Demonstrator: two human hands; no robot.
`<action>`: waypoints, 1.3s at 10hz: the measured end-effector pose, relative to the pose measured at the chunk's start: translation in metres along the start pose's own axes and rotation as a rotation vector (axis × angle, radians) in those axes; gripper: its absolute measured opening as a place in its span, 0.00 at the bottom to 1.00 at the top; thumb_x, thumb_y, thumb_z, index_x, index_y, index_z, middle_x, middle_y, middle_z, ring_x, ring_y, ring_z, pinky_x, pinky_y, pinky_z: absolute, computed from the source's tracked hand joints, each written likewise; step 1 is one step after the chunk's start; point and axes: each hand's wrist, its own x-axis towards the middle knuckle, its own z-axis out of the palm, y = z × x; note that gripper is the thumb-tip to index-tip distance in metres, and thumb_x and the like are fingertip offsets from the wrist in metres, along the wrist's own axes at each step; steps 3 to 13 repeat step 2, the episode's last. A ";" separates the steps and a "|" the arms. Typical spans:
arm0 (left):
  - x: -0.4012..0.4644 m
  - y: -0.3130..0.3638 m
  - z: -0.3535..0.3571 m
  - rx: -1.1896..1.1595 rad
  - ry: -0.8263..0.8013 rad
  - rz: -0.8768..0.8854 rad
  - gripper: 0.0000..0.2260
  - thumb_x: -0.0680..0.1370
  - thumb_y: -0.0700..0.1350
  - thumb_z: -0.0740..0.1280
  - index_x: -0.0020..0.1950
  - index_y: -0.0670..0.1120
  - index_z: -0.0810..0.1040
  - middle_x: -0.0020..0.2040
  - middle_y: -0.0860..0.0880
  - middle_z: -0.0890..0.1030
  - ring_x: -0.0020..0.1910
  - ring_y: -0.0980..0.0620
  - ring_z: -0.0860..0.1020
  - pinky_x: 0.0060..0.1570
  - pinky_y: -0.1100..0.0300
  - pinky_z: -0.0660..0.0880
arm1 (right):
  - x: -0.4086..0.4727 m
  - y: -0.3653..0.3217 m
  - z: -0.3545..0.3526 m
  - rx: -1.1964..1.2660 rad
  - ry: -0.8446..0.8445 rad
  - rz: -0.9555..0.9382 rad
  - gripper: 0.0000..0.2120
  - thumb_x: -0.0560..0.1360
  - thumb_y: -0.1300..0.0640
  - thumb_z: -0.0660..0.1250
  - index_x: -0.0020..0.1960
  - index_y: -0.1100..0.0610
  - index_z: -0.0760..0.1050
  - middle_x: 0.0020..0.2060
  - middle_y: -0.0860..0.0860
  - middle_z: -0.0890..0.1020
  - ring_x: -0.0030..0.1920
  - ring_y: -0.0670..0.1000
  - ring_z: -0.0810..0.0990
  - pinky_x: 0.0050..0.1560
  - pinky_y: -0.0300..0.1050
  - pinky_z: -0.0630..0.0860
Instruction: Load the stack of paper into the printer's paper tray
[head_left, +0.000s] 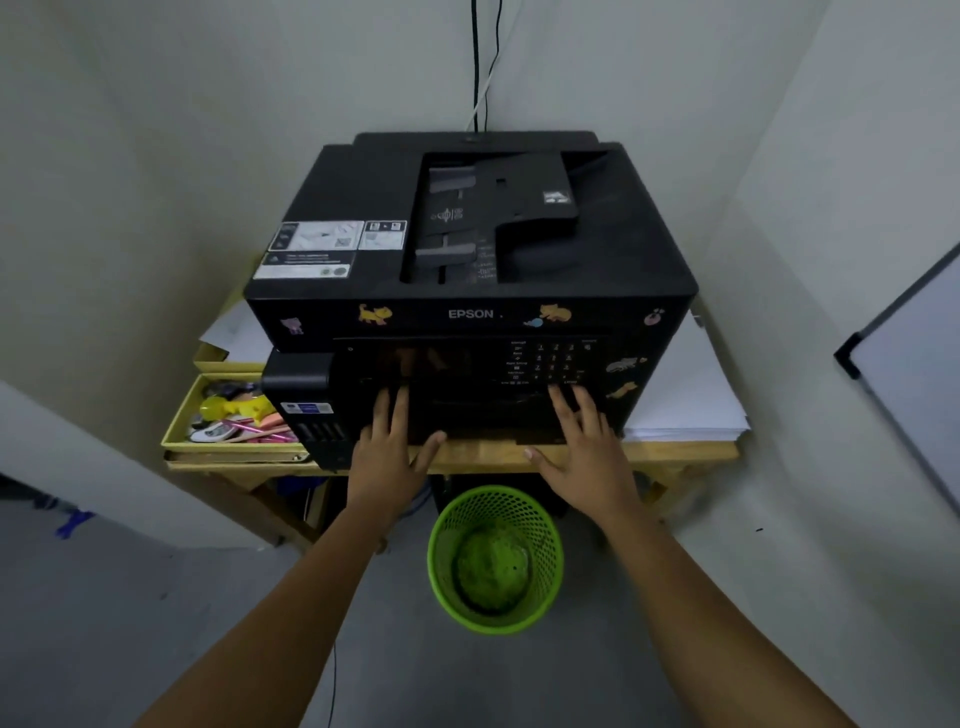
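Pressing spread, empty left hand (387, 449) and right hand (582, 447) on the black printer (467, 249); white paper stack (685, 395), frame right, still waits unloaded.

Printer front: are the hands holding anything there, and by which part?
Both hands, left hand and right hand, lie on the printer's lower front. Whether fingers hook the tray edge cannot be told.
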 end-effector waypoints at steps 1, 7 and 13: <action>-0.009 0.004 -0.008 0.027 -0.056 0.024 0.42 0.81 0.73 0.51 0.87 0.53 0.41 0.88 0.46 0.45 0.81 0.35 0.63 0.77 0.39 0.66 | -0.012 -0.006 -0.009 0.040 -0.026 -0.010 0.45 0.81 0.30 0.61 0.88 0.41 0.40 0.88 0.48 0.45 0.79 0.60 0.67 0.76 0.61 0.73; -0.023 0.006 -0.013 0.086 -0.127 0.024 0.43 0.79 0.76 0.46 0.86 0.54 0.36 0.87 0.51 0.36 0.86 0.40 0.50 0.82 0.37 0.51 | -0.023 -0.009 -0.014 0.020 -0.039 -0.032 0.44 0.81 0.29 0.60 0.88 0.41 0.41 0.88 0.44 0.40 0.82 0.59 0.64 0.78 0.60 0.71; -0.023 0.006 -0.013 0.086 -0.127 0.024 0.43 0.79 0.76 0.46 0.86 0.54 0.36 0.87 0.51 0.36 0.86 0.40 0.50 0.82 0.37 0.51 | -0.023 -0.009 -0.014 0.020 -0.039 -0.032 0.44 0.81 0.29 0.60 0.88 0.41 0.41 0.88 0.44 0.40 0.82 0.59 0.64 0.78 0.60 0.71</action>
